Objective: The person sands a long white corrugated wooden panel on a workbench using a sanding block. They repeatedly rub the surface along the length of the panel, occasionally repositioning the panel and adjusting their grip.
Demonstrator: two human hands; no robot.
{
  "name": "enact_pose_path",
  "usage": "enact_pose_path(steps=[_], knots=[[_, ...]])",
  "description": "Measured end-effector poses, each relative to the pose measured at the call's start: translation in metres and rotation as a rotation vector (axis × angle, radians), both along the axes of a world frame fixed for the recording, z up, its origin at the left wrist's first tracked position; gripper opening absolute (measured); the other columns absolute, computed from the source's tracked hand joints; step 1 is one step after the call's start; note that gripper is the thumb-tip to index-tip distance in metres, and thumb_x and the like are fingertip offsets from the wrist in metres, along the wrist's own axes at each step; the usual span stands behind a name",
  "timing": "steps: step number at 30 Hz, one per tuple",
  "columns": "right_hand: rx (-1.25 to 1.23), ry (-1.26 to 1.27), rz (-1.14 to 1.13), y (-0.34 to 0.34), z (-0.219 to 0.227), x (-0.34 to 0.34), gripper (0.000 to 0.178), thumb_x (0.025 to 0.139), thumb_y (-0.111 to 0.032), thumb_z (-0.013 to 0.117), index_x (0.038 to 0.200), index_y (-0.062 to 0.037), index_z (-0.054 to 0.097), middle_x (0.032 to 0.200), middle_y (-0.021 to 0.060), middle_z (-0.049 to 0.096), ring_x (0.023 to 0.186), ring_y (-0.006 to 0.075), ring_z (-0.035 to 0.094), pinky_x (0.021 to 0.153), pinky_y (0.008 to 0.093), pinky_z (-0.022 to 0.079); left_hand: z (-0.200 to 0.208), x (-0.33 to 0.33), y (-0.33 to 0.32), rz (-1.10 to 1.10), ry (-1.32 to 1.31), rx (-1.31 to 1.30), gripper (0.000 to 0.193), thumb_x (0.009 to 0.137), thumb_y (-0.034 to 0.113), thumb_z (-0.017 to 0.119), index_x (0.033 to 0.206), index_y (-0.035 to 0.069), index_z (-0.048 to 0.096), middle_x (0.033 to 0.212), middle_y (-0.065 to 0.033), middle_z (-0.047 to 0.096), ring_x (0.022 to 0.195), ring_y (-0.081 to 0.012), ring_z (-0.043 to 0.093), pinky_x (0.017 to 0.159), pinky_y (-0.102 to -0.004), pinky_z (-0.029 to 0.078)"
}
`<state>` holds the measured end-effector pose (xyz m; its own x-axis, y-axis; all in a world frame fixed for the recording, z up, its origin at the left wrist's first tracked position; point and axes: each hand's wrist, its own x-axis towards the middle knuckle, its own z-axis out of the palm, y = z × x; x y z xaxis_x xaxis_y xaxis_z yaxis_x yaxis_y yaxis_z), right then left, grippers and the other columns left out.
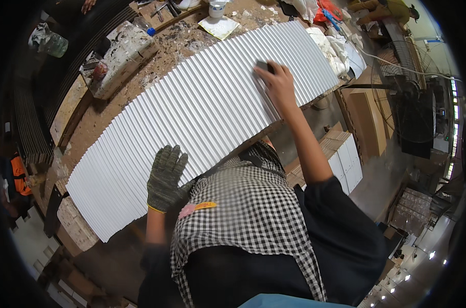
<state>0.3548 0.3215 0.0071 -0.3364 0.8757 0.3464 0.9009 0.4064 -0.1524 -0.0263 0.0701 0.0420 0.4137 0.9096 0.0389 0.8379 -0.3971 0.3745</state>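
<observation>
Blue fabric, left hand flat, right hand curled over dark block

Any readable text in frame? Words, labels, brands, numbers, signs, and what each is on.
None I can quote reliably.
Orange tag on the checked apron: dark marks, too small.
White cup: blue band, can't tell if lettering.
Sheet beneath it: too blurred.
White strips under the hands: no text visible.
</observation>
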Motion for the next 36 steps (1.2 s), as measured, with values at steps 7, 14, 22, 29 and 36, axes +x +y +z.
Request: enact_pose_path(steps=[7,14,22,29,36], knots=[[-0.004,0.019,0.044,0.17,-0.023,-0.082,0.044,0.092,-0.011,0.072,0.127,-0.0374,0.077,0.133,0.0071,0.07,0.117,0.033,0.064,0.1,0.0475,0.052,-0.002,-0.004,0.002,-0.009,-0.007,-0.029,0.084,0.078,0.042,0.084,0.149,0.006,0.054,0.156,-0.019,0.049,0.148,-0.041,0.042,0.124,-0.058,0.035],[-0.024,0.029,0.167,0.109,-0.012,-0.026,0.04,0.095,-0.015,0.073,0.129,-0.0345,0.077,0.136,0.011,0.067,0.121,0.0326,0.063,0.103,0.046,0.05,-0.005,-0.004,0.012,-0.013,-0.01,-0.072,0.079,0.077,0.041,0.085,0.143,0.005,0.059,0.154,-0.0193,0.051,0.146,-0.0414,0.044,0.122,-0.059,0.037],[-0.394,-0.048,-0.03,-0.088,0.059,0.065,0.056,0.083,0.006,0.07,0.125,-0.0288,0.078,0.136,0.0071,0.065,0.123,0.033,0.06,0.106,0.0481,0.047,-0.018,-0.003,0.012,0.004,-0.063,-0.051,0.059,0.083,0.041,0.079,0.128,0.005,0.067,0.145,-0.0188,0.057,0.137,-0.0426,0.052,0.116,-0.0603,0.043],[-0.227,-0.027,0.018,-0.021,0.022,-0.005,0.059,0.081,0.001,0.076,0.127,-0.0366,0.076,0.138,0.0073,0.066,0.124,0.034,0.06,0.105,0.0499,0.048,-0.019,-0.011,0.009,-0.041,0.041,-0.194,0.071,0.071,0.034,0.085,0.136,0.011,0.066,0.146,-0.0169,0.056,0.139,-0.0434,0.049,0.116,-0.0639,0.039],[-0.145,0.144,0.095,0.144,0.001,-0.095,0.038,0.087,-0.003,0.067,0.12,-0.0188,0.079,0.121,0.0134,0.068,0.113,0.0348,0.06,0.1,0.0456,0.048,-0.026,-0.02,0.002,-0.042,0.03,-0.105,0.066,0.08,0.033,0.078,0.141,0.011,0.066,0.149,-0.0168,0.056,0.141,-0.0443,0.049,0.118,-0.0625,0.038]])
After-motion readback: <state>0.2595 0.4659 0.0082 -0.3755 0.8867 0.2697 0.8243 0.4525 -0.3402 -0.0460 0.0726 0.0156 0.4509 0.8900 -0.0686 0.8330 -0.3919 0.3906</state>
